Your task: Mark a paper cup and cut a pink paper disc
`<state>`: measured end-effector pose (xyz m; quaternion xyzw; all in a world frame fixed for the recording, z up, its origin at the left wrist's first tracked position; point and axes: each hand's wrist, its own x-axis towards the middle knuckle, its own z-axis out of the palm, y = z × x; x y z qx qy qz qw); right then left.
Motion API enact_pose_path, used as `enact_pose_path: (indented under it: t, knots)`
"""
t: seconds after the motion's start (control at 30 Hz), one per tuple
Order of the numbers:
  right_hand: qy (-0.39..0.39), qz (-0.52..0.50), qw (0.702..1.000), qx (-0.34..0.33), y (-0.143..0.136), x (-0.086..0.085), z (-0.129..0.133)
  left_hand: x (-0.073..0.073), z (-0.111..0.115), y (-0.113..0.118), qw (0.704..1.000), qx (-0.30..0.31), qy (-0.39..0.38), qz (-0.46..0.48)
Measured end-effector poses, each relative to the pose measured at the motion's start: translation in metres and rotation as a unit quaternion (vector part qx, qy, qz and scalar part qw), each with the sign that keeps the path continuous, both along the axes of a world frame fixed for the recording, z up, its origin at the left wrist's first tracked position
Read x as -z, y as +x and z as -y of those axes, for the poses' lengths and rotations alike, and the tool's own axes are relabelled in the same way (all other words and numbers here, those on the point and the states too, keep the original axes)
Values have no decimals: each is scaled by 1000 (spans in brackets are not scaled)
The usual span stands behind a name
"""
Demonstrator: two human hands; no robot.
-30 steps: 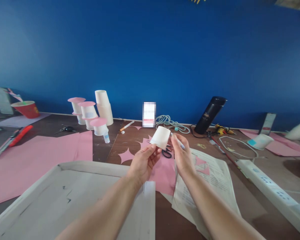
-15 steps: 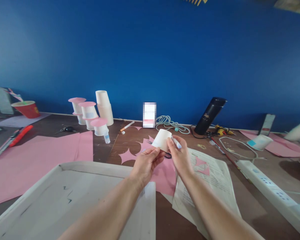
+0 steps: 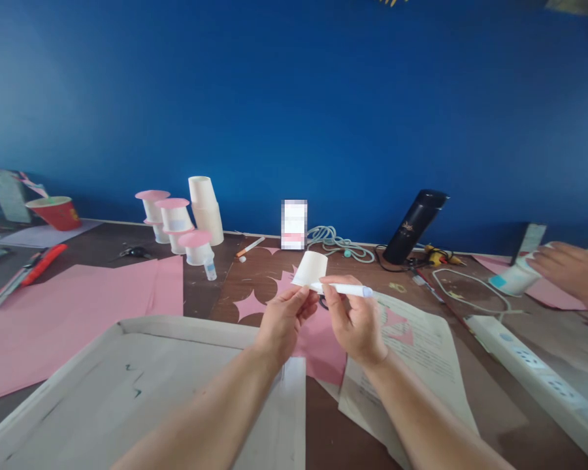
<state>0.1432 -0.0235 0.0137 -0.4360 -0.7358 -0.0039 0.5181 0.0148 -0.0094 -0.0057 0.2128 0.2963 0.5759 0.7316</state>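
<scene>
In front of me, my left hand (image 3: 284,320) pinches a white paper cup (image 3: 312,266) by its lower rim; the cup is upside down and slightly tilted. A white marker-like pen (image 3: 345,289) with a pale violet end is gripped in my right hand (image 3: 355,323), its other end at the cup's lower right edge. I cannot see whether the tip touches the cup. Below the hands lie pink paper (image 3: 321,349) and star-shaped pink offcuts (image 3: 249,305). Part of a dark loop shows behind the right fingers.
Paper cups with pink discs (image 3: 175,219) stand back left, beside stacked white cups (image 3: 206,212). A phone (image 3: 294,225) leans on the wall. A black flask (image 3: 415,227), cables and a power strip (image 3: 534,365) are right. Another person's hand (image 3: 568,271) holds a cup there.
My right hand has come off the cup's side and turned the pen nearly level, against the cup's lower edge. At far right, another person's hand has reached a cup.
</scene>
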Motion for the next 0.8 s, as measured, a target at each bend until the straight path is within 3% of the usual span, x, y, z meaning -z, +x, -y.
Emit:
enact_pose_path:
  t: [0.8]
  knots:
    - [30, 37, 999, 19, -6, -2, 2, 3, 0, 1, 1000, 6, 22, 7]
